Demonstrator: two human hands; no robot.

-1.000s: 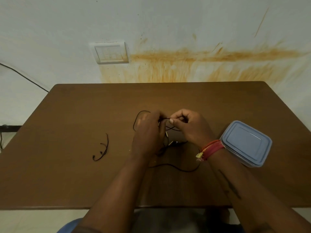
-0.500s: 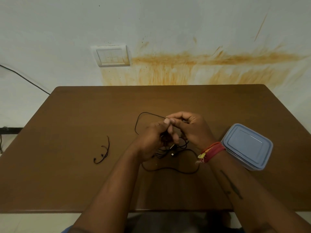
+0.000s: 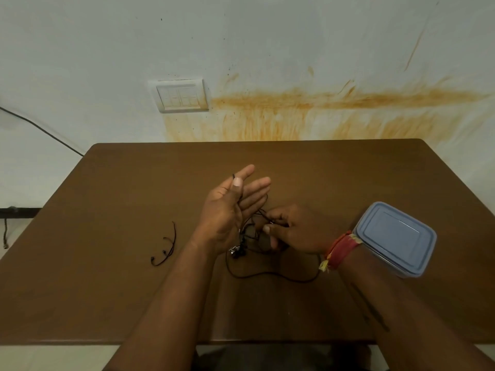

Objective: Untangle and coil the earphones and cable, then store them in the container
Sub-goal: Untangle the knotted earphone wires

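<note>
Black thin earphone cable [image 3: 270,274] trails tangled on the brown wooden counter [image 3: 107,204] between the left hand [image 3: 230,210], thumb clamping one end against its straight fingers, and the right hand [image 3: 294,231], pinching a strand beside the lidded blue-grey plastic container [image 3: 396,236].

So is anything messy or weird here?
Yes. The wall behind the table has a long orange-brown stain with drips running down. A short black cord lies apart from the tangled cable. The container still has its lid on.
</note>
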